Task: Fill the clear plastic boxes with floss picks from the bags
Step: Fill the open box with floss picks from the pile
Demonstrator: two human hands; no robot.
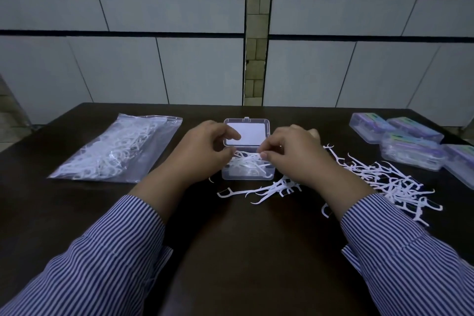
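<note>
On a dark table (230, 251), near the middle of its far half, sits an open clear plastic box (247, 173), its hinged lid (246, 132) laid back flat behind it. White floss picks (247, 161) lie heaped in the box, some poking above its rim.

Well to the left of the box lies a clear zip bag (115, 150), flat on the table and packed with more white picks. Just in front of the box and a little to its right, a small scatter of loose picks (266, 191) rests on the tabletop. Farther right of the box spreads a larger loose pile of picks (389, 182). Beyond that pile, well to the right of the box at the table's far edge, four closed plastic boxes (410, 142) with purple-tinted contents sit clustered together.

Both arms wear blue and white striped sleeves (102, 259). The left hand (205, 147) hangs over the box's left side, fingers curled, thumb and fingertips pinching the picks in the box. The right hand (289, 151) hangs over the box's right side, fingers likewise curled, pinching the same bunch from the other end and hiding part of the lid.
</note>
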